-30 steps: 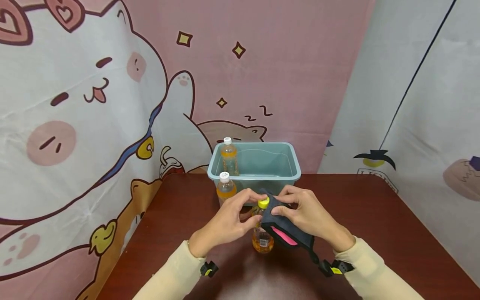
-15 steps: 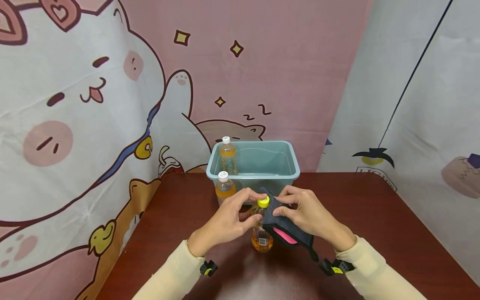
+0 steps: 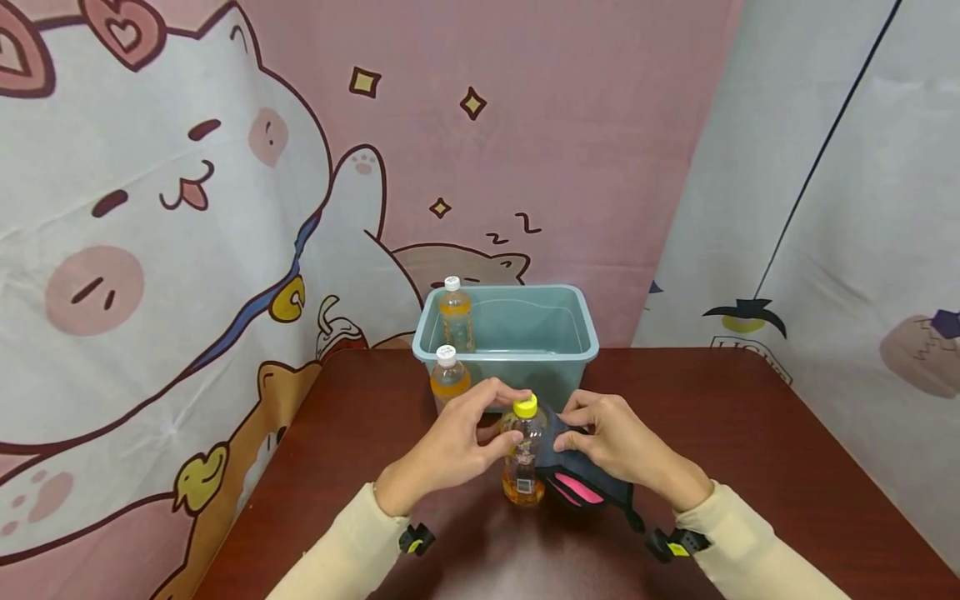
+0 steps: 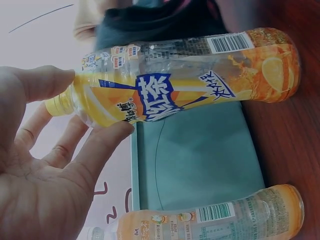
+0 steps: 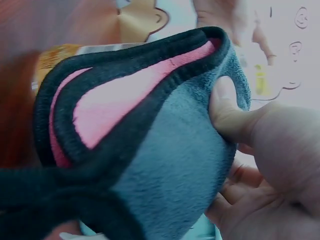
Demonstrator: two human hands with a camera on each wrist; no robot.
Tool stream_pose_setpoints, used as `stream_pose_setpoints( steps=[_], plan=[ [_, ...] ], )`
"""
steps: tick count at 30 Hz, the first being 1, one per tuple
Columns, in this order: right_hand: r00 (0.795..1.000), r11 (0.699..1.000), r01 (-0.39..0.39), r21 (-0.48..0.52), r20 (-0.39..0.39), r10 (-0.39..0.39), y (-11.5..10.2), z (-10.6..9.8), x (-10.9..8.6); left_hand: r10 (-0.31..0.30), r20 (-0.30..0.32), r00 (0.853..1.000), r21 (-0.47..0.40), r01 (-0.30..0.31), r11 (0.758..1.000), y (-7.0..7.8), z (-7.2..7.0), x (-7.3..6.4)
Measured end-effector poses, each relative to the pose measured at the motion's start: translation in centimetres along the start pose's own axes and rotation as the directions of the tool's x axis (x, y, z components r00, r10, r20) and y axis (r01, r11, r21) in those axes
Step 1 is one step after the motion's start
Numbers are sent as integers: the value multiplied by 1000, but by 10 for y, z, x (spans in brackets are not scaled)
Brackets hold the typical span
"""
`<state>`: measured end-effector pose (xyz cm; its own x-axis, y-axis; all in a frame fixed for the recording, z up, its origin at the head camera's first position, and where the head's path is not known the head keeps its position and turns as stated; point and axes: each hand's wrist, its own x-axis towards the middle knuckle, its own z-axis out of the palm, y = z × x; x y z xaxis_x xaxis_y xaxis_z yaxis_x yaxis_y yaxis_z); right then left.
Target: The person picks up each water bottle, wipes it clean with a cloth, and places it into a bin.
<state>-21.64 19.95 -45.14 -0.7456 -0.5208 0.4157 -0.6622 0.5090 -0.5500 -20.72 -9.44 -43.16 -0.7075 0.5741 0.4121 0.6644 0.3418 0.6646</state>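
Observation:
A clear bottle (image 3: 522,479) with a yellow cap and a tea label stands upright on the table. My left hand (image 3: 461,429) grips it around the neck, a fingertip on the cap; the left wrist view shows the thumb and fingers about its top. My right hand (image 3: 622,437) pinches a folded grey-blue cloth (image 5: 175,135) with black edging and a pink inner side. The cloth hangs at the bottle's right side, overlapping it in the head view. Its loose black strap (image 3: 633,521) dangles at the lower right.
A light blue-green plastic bin (image 3: 517,356) stands at the back of the dark red table (image 3: 697,392). A white-capped bottle (image 3: 455,317) is inside it at the left. Another white-capped bottle (image 3: 448,379) stands before the bin. A patterned cloth backdrop (image 3: 570,167) hangs behind.
My right hand has moved slightly right and down with the cloth, uncovering more of the yellow cap and upper bottle. My left hand keeps its grip in the same place.

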Motion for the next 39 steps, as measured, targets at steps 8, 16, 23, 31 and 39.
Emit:
stream_pose_setpoints(
  steps=[8, 16, 23, 31, 39],
  plan=[
    [986, 1000, -13, -23, 166, 17, 18, 27, -9, -26, 6, 1000, 4, 26, 1000, -4, 5, -4],
    [963, 998, 13, -58, 269, 2, 32, 53, -11, -25, -2, 1000, 15, 25, 1000, -4, 5, -6],
    [965, 997, 42, -64, 261, -24, 39, 58, -10, -1, -13, 1000, 5, 1, 1000, -2, 2, -2],
    [966, 998, -53, 45, 255, 40, 37, 48, -15, -12, 2, 1000, -8, 12, 1000, -2, 5, -3],
    [990, 996, -49, 77, 139, 38, 18, 19, -7, -5, -1, 1000, -8, 5, 1000, 0, 1, -1]
  ],
)
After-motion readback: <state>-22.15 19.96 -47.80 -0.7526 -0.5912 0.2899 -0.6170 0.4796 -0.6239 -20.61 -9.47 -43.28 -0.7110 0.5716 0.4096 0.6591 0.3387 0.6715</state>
